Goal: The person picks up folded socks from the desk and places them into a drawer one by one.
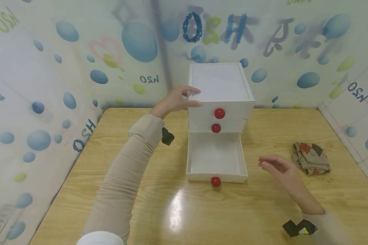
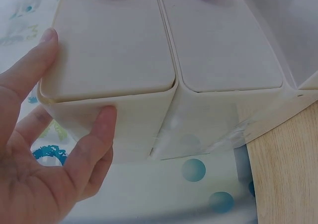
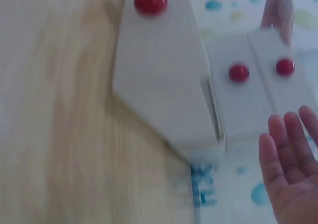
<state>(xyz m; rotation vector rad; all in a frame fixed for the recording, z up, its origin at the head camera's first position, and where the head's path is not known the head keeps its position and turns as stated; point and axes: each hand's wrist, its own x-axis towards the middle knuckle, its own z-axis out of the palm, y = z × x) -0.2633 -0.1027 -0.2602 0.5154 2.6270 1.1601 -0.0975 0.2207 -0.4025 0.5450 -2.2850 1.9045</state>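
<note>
A white drawer cabinet (image 1: 222,81) stands on the table, with red ball knobs on its three drawers. The bottom drawer (image 1: 216,177) is pulled out and looks bare inside; the upper two are closed. My left hand (image 1: 179,98) holds the cabinet's upper left front corner. The left wrist view shows this hand (image 2: 54,169) with digits at the top edge and against the side wall. To the right of the open drawer, my right hand (image 1: 283,173) hovers with nothing in it. Its fingers (image 3: 293,139) are extended in the right wrist view.
A folded argyle cloth item (image 1: 311,158) in beige, red and dark grey lies on the table just right of my right hand. The wooden table (image 1: 159,207) reaches back to a patterned wall covering (image 1: 141,41) close behind the cabinet.
</note>
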